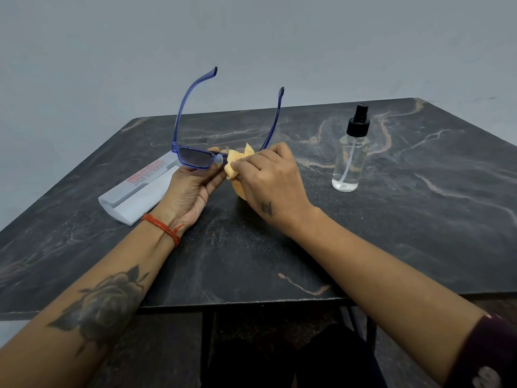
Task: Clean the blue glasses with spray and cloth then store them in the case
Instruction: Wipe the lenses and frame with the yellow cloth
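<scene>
From the head camera, both bare forearms reach forward over a dark marbled surface (363, 233) set against a plain grey wall.

The left hand (190, 191) holds the blue glasses (195, 159) up off the surface, its grip closed on the frame around the left lens, thumb under the lower rim and fingertips at the bridge. The glasses are upside down, with both temple arms unfolded and pointing up and away towards the wall. The visible lens is dark. A red thread bracelet (165, 228) circles the left wrist, and a rose tattoo covers the forearm.

The right hand (274, 183) has its grip shut on a yellow cloth (237, 166), pinched over the other lens, which is hidden behind cloth and fingers. The cloth's zigzag edge sticks up above the knuckles, and a fold hangs below the hand.

The case (140, 191), white-grey with red print, lies on the surface just behind and left of the left hand, partly covered by it. I cannot tell whether it is open.

The spray bottle (349, 161), clear with a black pump top, stands upright on the surface to the right of the right hand, apart from it.
</scene>
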`<state>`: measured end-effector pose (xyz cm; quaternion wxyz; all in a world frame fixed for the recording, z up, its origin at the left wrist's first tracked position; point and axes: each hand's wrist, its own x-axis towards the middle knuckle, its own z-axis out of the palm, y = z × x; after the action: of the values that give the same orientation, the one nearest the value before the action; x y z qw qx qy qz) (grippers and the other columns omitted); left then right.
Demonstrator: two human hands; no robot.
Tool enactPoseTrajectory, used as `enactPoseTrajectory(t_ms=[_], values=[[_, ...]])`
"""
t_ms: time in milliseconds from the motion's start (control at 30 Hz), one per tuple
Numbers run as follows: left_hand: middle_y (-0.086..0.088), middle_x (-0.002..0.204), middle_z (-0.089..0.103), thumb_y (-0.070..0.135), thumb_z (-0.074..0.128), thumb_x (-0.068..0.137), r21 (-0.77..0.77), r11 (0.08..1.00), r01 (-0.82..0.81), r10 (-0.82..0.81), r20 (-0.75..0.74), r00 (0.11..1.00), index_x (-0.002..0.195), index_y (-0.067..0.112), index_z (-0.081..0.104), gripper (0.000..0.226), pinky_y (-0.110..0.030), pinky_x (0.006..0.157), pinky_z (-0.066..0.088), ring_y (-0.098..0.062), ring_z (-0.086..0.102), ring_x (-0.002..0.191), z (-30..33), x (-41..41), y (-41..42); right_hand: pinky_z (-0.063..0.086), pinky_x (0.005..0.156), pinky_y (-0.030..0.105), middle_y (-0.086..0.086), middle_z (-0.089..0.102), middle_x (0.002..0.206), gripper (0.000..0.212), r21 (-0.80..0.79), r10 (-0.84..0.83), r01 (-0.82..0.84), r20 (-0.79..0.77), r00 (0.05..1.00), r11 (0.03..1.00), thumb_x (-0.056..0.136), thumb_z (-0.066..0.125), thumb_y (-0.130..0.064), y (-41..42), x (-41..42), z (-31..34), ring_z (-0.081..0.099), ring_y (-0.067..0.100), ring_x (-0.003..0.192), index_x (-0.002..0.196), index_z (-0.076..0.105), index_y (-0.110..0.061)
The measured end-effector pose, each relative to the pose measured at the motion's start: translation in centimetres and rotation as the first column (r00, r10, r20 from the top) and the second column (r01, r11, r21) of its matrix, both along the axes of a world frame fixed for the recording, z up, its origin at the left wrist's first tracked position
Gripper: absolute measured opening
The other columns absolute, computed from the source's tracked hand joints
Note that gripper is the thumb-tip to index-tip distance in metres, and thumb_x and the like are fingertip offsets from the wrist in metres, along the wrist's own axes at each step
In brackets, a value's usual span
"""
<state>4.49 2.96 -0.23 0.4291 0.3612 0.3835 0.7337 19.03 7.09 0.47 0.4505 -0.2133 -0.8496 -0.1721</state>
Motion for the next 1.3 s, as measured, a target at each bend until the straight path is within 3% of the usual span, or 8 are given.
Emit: enactPoseTrajectory(t_ms=[133, 300, 600, 833, 1000, 1067, 1200, 1300], values=[[0.002, 0.08, 0.073, 0.002, 0.057, 0.08, -0.014, 1.0, -0.016, 0.016, 0.017, 1.0, 0.083, 0.014, 0.069, 0.017, -0.019, 0.067, 0.054, -0.01, 0.069, 0.081, 0.02, -0.04, 0.04, 0.044, 0.068, 0.035, 0.005, 0.072, 0.081, 0.013, -0.051, 0.098, -0.1, -0.027, 0.995, 0.994, 0.07, 0.072, -0.001, 0.03, -0.05, 0.15, 0.066, 0.025, 0.073, 0.082, 0.072, -0.006], [0.001, 0.087, 0.072, 0.007, 0.06, 0.074, -0.01, 1.0, 0.011, -0.011, -0.005, 1.0, 0.097, 0.008, 0.061, 0.023, -0.02, 0.07, 0.054, -0.01, 0.068, 0.086, 0.03, 0.01, -0.06, 0.042, 0.072, 0.036, 0.004, 0.071, 0.101, 0.027, -0.057, 0.009, -0.006, 0.054, 0.999, 0.998, 0.074, 0.069, -0.008, -0.03, -0.22, 0.16, 0.064, 0.025, 0.087, 0.101, 0.07, -0.009], [0.002, 0.081, 0.074, 0.008, 0.062, 0.071, -0.016, 1.0, 0.01, -0.01, -0.007, 1.0, 0.069, 0.019, 0.075, 0.018, -0.017, 0.066, 0.054, -0.008, 0.069, 0.081, -0.1, -0.15, 0.07, 0.042, 0.068, 0.034, 0.002, 0.072, 0.083, 0.035, -0.08, -0.148, 0.161, 0.15, 0.978, 0.984, 0.087, 0.043, -0.033, -0.78, 0.21, 0.69, 0.062, 0.022, 0.077, 0.084, 0.071, -0.011], [0.001, 0.081, 0.074, 0.008, 0.062, 0.07, -0.033, 0.999, -0.004, 0.004, 0.006, 1.0, 0.069, 0.019, 0.075, 0.017, -0.017, 0.065, 0.054, -0.008, 0.069, 0.081, -0.13, -0.19, 0.01, 0.043, 0.058, 0.033, 0.006, 0.069, 0.067, 0.03, -0.092, -0.038, 0.04, 0.022, 0.999, 0.995, 0.083, 0.047, -0.024, -0.6, 0.18, 0.47, 0.061, 0.025, 0.062, 0.071, 0.071, -0.009], [0.002, 0.078, 0.073, 0.006, 0.06, 0.075, -0.026, 1.0, 0.007, -0.007, 0.004, 1.0, 0.069, 0.018, 0.075, 0.021, -0.017, 0.065, 0.054, -0.008, 0.069, 0.079, 0.04, -0.06, -0.07, 0.046, 0.059, 0.035, 0.01, 0.071, 0.076, 0.009, -0.093, 0.088, -0.092, -0.047, 0.995, 0.991, 0.077, 0.065, -0.011, -0.35, 0.02, 0.35, 0.063, 0.028, 0.066, 0.079, 0.071, -0.004], [0.002, 0.078, 0.073, 0.005, 0.061, 0.073, -0.02, 1.0, 0.009, -0.009, 0.007, 1.0, 0.071, 0.018, 0.074, 0.018, -0.017, 0.065, 0.054, -0.009, 0.069, 0.078, 0.06, -0.05, -0.12, 0.045, 0.063, 0.036, 0.01, 0.072, 0.085, 0.013, -0.1, 0.091, -0.093, -0.025, 0.996, 0.991, 0.078, 0.065, -0.01, -0.32, -0.02, 0.37, 0.065, 0.029, 0.073, 0.085, 0.071, -0.003], [0.002, 0.076, 0.072, 0.004, 0.061, 0.072, -0.014, 1.0, 0.002, -0.002, 0.002, 1.0, 0.07, 0.018, 0.075, 0.02, -0.017, 0.065, 0.054, -0.008, 0.069, 0.077, 0.12, 0.04, -0.13, 0.041, 0.068, 0.034, 0.005, 0.072, 0.093, 0.029, -0.074, -0.02, 0.026, 0.076, 0.997, 0.997, 0.085, 0.045, -0.02, -0.6, -0.07, 0.47, 0.064, 0.025, 0.078, 0.091, 0.071, -0.007], [0.003, 0.078, 0.073, 0.005, 0.061, 0.072, -0.007, 1.0, 0.003, -0.003, -0.018, 1.0, 0.067, 0.02, 0.075, 0.021, -0.017, 0.066, 0.054, -0.008, 0.069, 0.079, 0.23, 0.07, -0.15, 0.039, 0.067, 0.033, 0.004, 0.071, 0.087, 0.023, -0.047, -0.115, 0.121, 0.108, 0.988, 0.992, 0.084, 0.051, -0.021, -0.73, -0.11, 0.42, 0.063, 0.024, 0.073, 0.088, 0.071, -0.009]])
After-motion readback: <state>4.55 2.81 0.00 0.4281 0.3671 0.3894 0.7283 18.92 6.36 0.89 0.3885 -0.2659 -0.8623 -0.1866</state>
